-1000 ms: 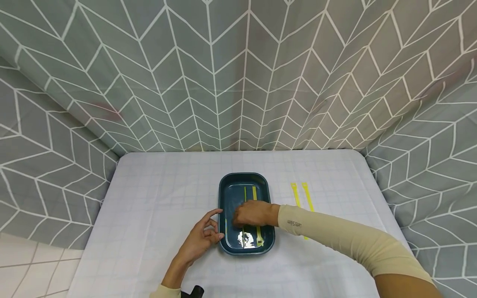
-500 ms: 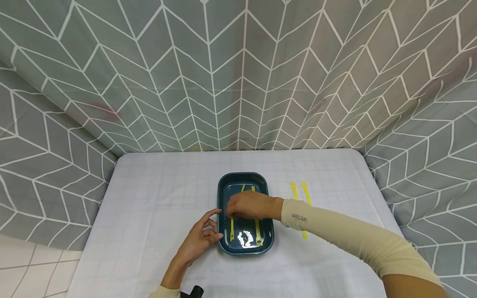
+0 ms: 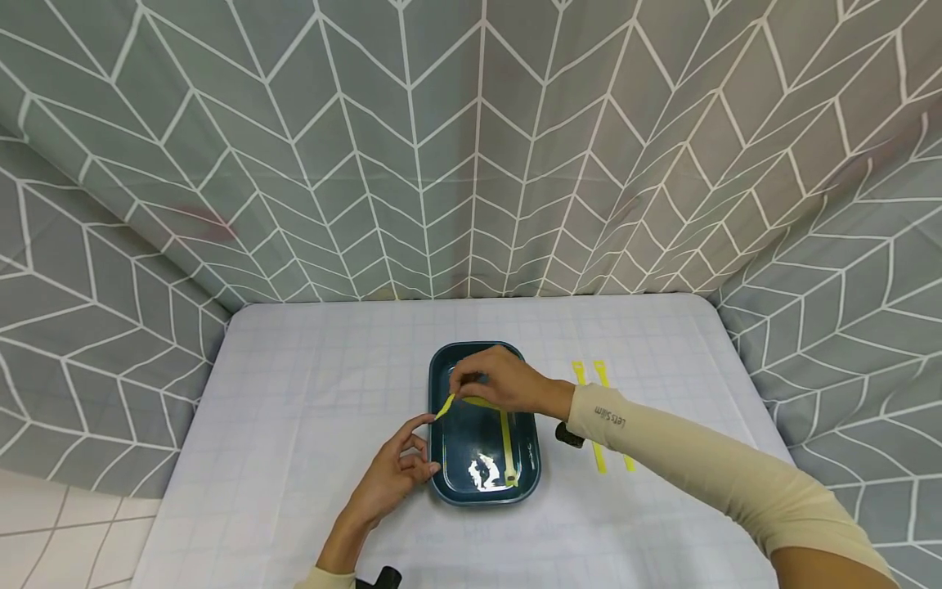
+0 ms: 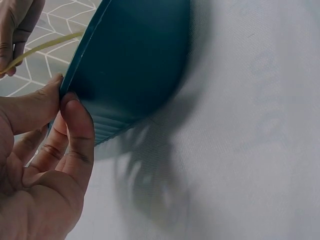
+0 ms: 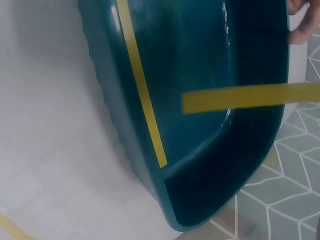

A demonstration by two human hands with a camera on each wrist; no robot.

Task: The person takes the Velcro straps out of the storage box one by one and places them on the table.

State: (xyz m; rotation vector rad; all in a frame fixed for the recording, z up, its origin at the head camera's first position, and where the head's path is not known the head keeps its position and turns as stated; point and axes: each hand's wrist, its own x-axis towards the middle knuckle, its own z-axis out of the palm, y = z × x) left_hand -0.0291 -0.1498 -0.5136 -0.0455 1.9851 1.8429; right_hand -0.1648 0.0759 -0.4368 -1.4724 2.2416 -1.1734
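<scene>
A dark teal tray (image 3: 531, 478) sits mid-table. My left hand (image 3: 421, 448) pinches its left rim between thumb and fingers, seen close in the left wrist view as the left hand (image 4: 65, 112) on the tray's outer wall (image 4: 135, 60). My right hand (image 3: 465, 383) hovers over the tray's far end and pinches a yellow strip (image 3: 445, 406), which hangs out over the left rim. The held strip (image 5: 250, 96) crosses above the tray floor. A second yellow strip (image 3: 506, 446) lies flat inside the tray, along its right side.
Two more yellow strips (image 3: 602, 378) lie side by side on the white gridded tablecloth (image 3: 294, 393) to the right of the tray, partly under my right forearm. Grey patterned curtains (image 3: 471, 164) close in the table at the back and both sides.
My right hand has risen from the tray floor toward the far end, lifting one yellow strip clear of the bottom. The left hand has stayed on the rim.
</scene>
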